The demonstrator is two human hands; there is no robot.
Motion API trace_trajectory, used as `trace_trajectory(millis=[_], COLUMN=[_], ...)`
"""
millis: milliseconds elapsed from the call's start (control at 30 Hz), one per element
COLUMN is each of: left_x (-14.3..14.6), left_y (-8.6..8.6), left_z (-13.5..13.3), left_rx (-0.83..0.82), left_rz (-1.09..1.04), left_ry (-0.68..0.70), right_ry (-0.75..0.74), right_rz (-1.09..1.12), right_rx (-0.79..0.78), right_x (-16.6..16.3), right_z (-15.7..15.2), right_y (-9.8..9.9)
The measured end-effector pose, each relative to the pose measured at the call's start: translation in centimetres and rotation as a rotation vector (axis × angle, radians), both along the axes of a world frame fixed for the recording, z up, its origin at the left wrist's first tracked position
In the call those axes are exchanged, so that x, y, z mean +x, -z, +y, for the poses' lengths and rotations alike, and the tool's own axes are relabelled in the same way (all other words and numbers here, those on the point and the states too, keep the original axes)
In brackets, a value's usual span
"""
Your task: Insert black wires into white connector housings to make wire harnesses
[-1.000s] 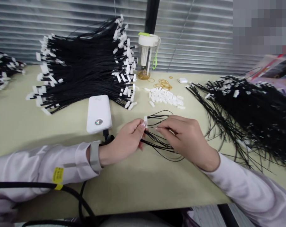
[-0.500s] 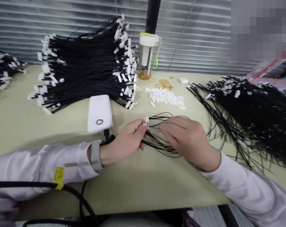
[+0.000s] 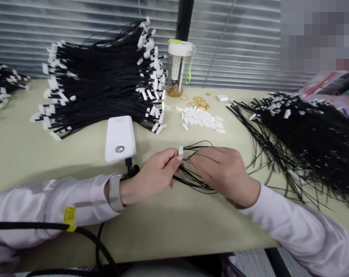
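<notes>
My left hand (image 3: 154, 175) pinches a small white connector (image 3: 180, 150) between thumb and forefinger, with a bundle of thin black wires (image 3: 196, 179) running under its fingers. My right hand (image 3: 223, 169) sits just to the right, fingers closed on the ends of those black wires right beside the connector. The wires loop out above and below both hands on the beige table (image 3: 168, 219). A pile of loose white connectors (image 3: 202, 118) lies a little beyond the hands.
A big stack of finished black wires with white ends (image 3: 105, 86) fills the back left, and a loose heap of black wires (image 3: 304, 134) lies to the right. A white power bank (image 3: 120, 138), a clear bottle (image 3: 179, 67), rubber bands (image 3: 198, 102) and a black cable (image 3: 84, 234) are also here.
My right hand has shifted left, closer to the connector in my left hand, bringing the wire ends up to it. The left hand has barely moved.
</notes>
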State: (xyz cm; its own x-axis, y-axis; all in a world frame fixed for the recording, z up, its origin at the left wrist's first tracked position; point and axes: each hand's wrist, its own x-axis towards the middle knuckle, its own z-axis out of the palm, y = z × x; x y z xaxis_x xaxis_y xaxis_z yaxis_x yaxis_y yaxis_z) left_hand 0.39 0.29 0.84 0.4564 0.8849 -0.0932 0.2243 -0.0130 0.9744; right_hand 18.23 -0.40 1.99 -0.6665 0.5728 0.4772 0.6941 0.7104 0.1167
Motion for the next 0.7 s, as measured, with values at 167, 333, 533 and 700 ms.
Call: trace_trajectory(millis=[167,333,533,700], left_x=[0.0,-0.1,0.0,0.0], left_y=[0.2,0.6,1.0,1.2], left_z=[0.4,1.0,1.2,1.1], left_rx=[-0.066,-0.120,-0.183,-0.155], left_rz=[-0.059,-0.197,-0.331,-0.292], left_ry=[-0.096,-0.282,-0.318,-0.250], right_ry=[0.101,0.421,0.039,-0.047], right_rz=[0.191,0.290,-0.129,-0.022], right_rx=[-0.050,-0.416,-1.280,-0.906], right_x=[0.8,5.0,5.9,2.6], right_z=[0.8,2.8,2.5,1.3], right_y=[-1.2,-3.1,-3.2,-2.6])
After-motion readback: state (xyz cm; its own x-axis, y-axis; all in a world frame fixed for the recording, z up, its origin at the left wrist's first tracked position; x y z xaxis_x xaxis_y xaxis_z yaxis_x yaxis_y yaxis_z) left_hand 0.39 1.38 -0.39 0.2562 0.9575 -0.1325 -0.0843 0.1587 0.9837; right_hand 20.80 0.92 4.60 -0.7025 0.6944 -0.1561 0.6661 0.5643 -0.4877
